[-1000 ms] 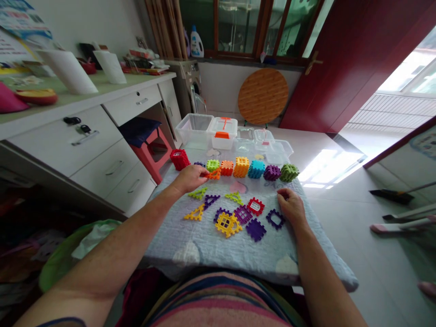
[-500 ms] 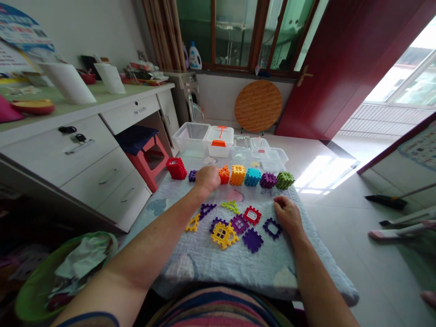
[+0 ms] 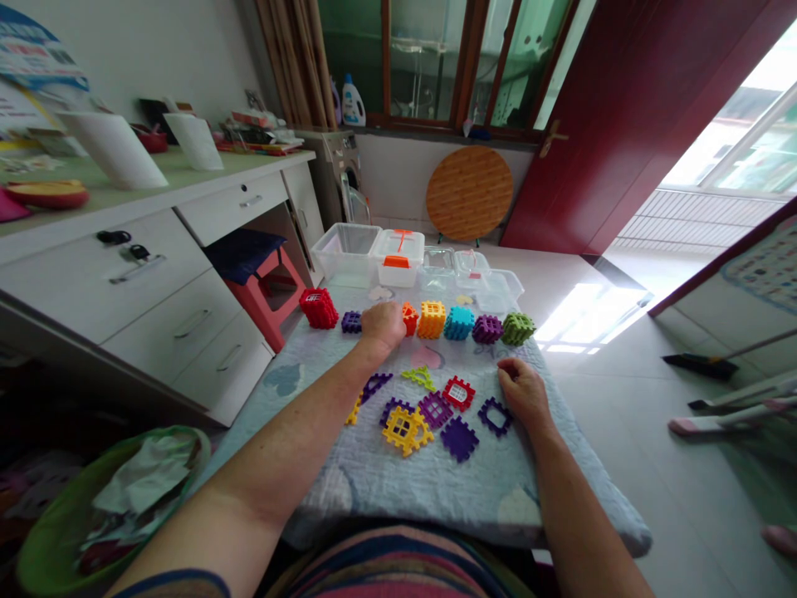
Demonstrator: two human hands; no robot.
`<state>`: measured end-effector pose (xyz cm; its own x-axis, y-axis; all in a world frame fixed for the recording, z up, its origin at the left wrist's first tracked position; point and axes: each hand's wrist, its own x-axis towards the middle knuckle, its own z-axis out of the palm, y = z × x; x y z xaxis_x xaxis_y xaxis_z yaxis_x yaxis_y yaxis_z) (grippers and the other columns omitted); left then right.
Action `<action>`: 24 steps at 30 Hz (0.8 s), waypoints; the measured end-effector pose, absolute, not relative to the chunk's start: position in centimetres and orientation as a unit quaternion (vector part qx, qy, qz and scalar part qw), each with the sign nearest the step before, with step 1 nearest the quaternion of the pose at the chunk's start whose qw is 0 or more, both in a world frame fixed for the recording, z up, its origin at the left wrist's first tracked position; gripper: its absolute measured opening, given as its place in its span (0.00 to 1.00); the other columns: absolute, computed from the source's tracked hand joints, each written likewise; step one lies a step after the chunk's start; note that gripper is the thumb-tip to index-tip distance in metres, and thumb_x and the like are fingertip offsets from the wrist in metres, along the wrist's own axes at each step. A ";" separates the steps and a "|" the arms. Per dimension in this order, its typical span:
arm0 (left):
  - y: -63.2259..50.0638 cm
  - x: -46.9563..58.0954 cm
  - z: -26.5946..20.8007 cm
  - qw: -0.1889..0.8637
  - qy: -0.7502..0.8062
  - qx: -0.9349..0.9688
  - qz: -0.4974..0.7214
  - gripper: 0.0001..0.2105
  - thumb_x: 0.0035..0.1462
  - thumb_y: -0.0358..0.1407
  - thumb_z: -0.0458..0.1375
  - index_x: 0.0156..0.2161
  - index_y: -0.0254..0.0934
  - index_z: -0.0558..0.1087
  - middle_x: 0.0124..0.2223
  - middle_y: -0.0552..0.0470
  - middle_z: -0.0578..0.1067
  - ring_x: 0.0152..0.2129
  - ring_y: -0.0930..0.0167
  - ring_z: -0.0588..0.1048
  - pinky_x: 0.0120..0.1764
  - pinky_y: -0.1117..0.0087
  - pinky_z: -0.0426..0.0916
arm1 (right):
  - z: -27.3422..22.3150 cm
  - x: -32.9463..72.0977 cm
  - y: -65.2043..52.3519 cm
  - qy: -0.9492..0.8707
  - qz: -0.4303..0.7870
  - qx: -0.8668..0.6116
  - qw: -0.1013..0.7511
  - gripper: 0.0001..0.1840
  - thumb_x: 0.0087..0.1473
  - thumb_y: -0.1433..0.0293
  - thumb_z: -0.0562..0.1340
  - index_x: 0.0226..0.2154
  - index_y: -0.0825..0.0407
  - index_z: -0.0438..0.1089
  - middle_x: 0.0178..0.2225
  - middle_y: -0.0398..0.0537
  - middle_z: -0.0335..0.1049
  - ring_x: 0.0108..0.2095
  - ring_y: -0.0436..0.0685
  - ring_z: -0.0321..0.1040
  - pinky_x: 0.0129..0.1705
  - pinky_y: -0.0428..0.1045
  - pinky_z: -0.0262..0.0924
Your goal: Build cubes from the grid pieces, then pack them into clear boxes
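My left hand (image 3: 383, 325) is closed at the left side of the orange stack of building pieces (image 3: 409, 319), partly covering it; its fingertips are hidden. Left of it sit a small dark purple stack (image 3: 352, 322) and a red stack (image 3: 320, 308). My right hand (image 3: 524, 392) rests on the cloth with curled fingers, nothing visible in it, close to a dark purple frame piece (image 3: 496, 417). Loose flat pieces lie between my arms: a red window piece (image 3: 459, 394), a yellow one (image 3: 403, 428), a purple one (image 3: 436, 408), a solid purple square (image 3: 459, 438) and a lime triangle (image 3: 419, 378).
Yellow (image 3: 432, 321), light blue (image 3: 459, 323), purple (image 3: 487, 329) and green stacks (image 3: 518, 329) continue the row rightward. Behind stand an uncovered clear bin (image 3: 347, 253), a lidded box with orange latches (image 3: 400, 259) and smaller clear containers (image 3: 471, 266). A stool (image 3: 265, 282) stands left.
My left hand has shifted slightly right, covering more of the orange stack, and its forearm hides more of the yellow triangle. My right hand stays in place. The view has turned slightly.
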<state>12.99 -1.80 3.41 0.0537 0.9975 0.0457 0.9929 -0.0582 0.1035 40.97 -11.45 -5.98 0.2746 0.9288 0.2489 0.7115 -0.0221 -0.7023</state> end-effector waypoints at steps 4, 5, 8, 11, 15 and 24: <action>-2.3 12.5 3.5 0.001 0.675 0.734 0.076 0.12 0.55 0.33 0.54 0.42 0.34 0.77 0.40 0.40 0.80 0.40 0.59 0.78 0.41 0.64 0.70 | -6.0 40.9 -11.5 -0.583 0.140 -0.703 0.384 0.16 0.46 0.61 0.55 0.33 0.51 0.72 0.31 0.49 0.74 0.32 0.58 0.69 0.39 0.53 0.62; -2.5 12.1 3.5 -0.009 0.667 0.740 0.090 0.12 0.55 0.34 0.55 0.42 0.35 0.77 0.41 0.41 0.80 0.40 0.59 0.78 0.41 0.64 0.70 | -6.0 40.9 -11.5 -0.583 0.140 -0.703 0.383 0.16 0.46 0.61 0.55 0.33 0.51 0.72 0.31 0.49 0.74 0.32 0.58 0.69 0.39 0.53 0.62; -3.5 9.9 3.2 -0.030 0.630 0.762 0.149 0.14 0.55 0.37 0.57 0.45 0.36 0.76 0.42 0.43 0.79 0.41 0.60 0.77 0.44 0.63 0.69 | -6.1 41.0 -11.4 -0.587 0.138 -0.701 0.382 0.16 0.46 0.62 0.55 0.33 0.51 0.72 0.31 0.49 0.74 0.32 0.58 0.69 0.39 0.53 0.62; -5.3 6.7 2.1 0.013 0.597 0.780 0.188 0.14 0.55 0.38 0.57 0.45 0.36 0.75 0.41 0.45 0.79 0.39 0.62 0.76 0.45 0.64 0.69 | -6.1 41.0 -11.5 -0.587 0.141 -0.700 0.382 0.16 0.46 0.61 0.55 0.34 0.51 0.72 0.31 0.49 0.74 0.32 0.58 0.69 0.39 0.53 0.62; -8.5 2.7 -0.3 0.086 0.541 0.809 0.211 0.17 0.55 0.43 0.58 0.47 0.36 0.74 0.47 0.44 0.76 0.45 0.61 0.74 0.51 0.61 0.66 | -5.9 41.0 -11.4 -0.584 0.143 -0.704 0.378 0.16 0.45 0.61 0.55 0.33 0.51 0.72 0.31 0.49 0.74 0.32 0.58 0.69 0.40 0.53 0.62; -14.6 0.8 -1.6 0.111 0.524 0.815 0.220 0.25 0.53 0.48 0.61 0.54 0.38 0.70 0.57 0.41 0.68 0.55 0.56 0.64 0.58 0.52 0.59 | -5.8 40.9 -11.5 -0.588 0.130 -0.705 0.375 0.15 0.45 0.61 0.55 0.33 0.51 0.72 0.31 0.48 0.74 0.32 0.58 0.69 0.40 0.53 0.61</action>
<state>0.84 -14.57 -1.57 0.3534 0.9038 0.2414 0.8060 -0.4252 0.4119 40.92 -11.46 -5.81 0.2752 0.9263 0.2575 0.7311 -0.0277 -0.6817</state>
